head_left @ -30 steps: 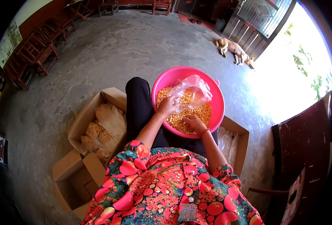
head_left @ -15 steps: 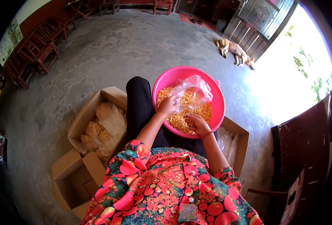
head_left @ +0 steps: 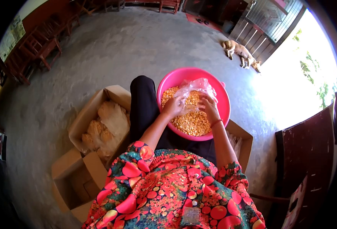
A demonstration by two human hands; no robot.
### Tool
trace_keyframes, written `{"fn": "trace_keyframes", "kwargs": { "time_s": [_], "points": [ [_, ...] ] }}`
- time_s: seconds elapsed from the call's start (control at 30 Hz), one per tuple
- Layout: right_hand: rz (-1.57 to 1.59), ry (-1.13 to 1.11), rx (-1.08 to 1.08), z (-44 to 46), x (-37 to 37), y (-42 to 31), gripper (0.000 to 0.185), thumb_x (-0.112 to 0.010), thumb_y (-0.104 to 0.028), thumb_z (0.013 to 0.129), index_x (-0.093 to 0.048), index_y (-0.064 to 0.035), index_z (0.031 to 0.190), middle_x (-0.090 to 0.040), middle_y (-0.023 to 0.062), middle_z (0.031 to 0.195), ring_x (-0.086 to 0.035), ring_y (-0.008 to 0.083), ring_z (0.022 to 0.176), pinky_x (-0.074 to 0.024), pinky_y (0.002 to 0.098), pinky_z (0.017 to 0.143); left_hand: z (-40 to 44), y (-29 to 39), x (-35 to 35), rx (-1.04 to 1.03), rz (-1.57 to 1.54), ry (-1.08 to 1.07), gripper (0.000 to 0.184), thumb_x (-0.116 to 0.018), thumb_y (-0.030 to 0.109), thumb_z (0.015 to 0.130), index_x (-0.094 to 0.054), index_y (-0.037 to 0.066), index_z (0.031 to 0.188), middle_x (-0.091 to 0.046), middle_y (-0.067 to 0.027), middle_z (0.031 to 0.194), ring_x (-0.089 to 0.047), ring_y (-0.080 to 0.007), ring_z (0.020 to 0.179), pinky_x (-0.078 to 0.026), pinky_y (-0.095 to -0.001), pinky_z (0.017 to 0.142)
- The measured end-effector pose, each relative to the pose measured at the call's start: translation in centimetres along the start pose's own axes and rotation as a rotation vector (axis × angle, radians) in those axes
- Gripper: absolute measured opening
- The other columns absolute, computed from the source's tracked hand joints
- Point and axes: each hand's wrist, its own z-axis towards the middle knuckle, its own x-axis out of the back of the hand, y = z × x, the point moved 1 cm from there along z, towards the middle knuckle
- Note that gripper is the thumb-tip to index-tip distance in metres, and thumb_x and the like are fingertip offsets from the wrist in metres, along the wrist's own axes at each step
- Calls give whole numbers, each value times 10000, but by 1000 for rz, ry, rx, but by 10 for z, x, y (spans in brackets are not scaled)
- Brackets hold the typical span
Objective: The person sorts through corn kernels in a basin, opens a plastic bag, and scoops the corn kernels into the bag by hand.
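Observation:
A pink basin (head_left: 224, 110) rests on my lap, holding a bed of yellow-orange corn kernels (head_left: 192, 125). Above the kernels, a clear plastic bag (head_left: 199, 85) spans the space between my hands. My left hand (head_left: 173, 107) pinches the bag's near left edge. On the other side, my right hand (head_left: 209, 108), with a red bracelet at the wrist, has its fingers closed at the bag's right edge. Some fingertips are hidden by the film. Whether any kernels are inside the bag I cannot tell.
At my left stand a cardboard box (head_left: 76, 128) with filled plastic bags (head_left: 109, 124) and another open box (head_left: 67, 164). A box (head_left: 245, 147) with clear plastic stands at my right. A dog (head_left: 241, 52) lies by the doorway; wooden chairs (head_left: 42, 49) line the left wall.
My right hand has lifted from the kernels and moved up to the bag's right edge. The left hand keeps its pinch, and the bag's opening now spreads between both hands.

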Motion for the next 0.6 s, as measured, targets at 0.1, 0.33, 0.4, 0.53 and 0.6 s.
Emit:
{"fn": "trace_keyframes", "kwargs": {
  "time_s": [0.1, 0.33, 0.4, 0.53, 0.6],
  "points": [
    [-256, -179, -139, -17, 8, 28, 218, -471, -198, 817, -567, -44, 938, -577, 26, 799, -534, 96, 679, -454, 251, 617, 1, -3, -3, 15, -12, -24, 260, -544, 151, 755, -570, 7, 970, -587, -156, 953, -573, -252, 885, -443, -320, 767],
    [-1049, -149, 138, -36, -20, 54, 329, -443, -351, 778, -548, -47, 848, -570, 216, 814, -544, 363, 789, -414, 447, 697, 1, -6, -6, -72, -17, 40, 244, -530, 145, 745, -582, 40, 959, -594, -165, 891, -587, -283, 800, -462, -347, 702],
    [-1098, -231, 174, -39, -25, 50, 347, -436, -362, 784, -542, -39, 852, -568, 219, 814, -543, 365, 790, -413, 448, 699, 0, -5, -4, -86, -9, 50, 239, -531, 150, 747, -585, 38, 951, -595, -161, 894, -586, -280, 810, -461, -342, 709],
    [-1129, -362, 224, -43, -28, 48, 337, -433, -355, 797, -514, -31, 839, -550, 227, 764, -532, 376, 753, -397, 460, 672, 1, -5, -4, -8, -14, 1, 270, -565, 132, 739, -569, 9, 979, -595, -158, 927, -585, -245, 857, -452, -315, 746],
    [-1083, -385, 274, -43, -26, 54, 323, -435, -342, 800, -508, -28, 796, -540, 228, 714, -528, 390, 704, -389, 465, 640, 1, -4, -3, -18, -6, -10, 269, -564, 133, 740, -569, 8, 978, -595, -159, 926, -586, -246, 853, -453, -314, 741]
  ]
}}
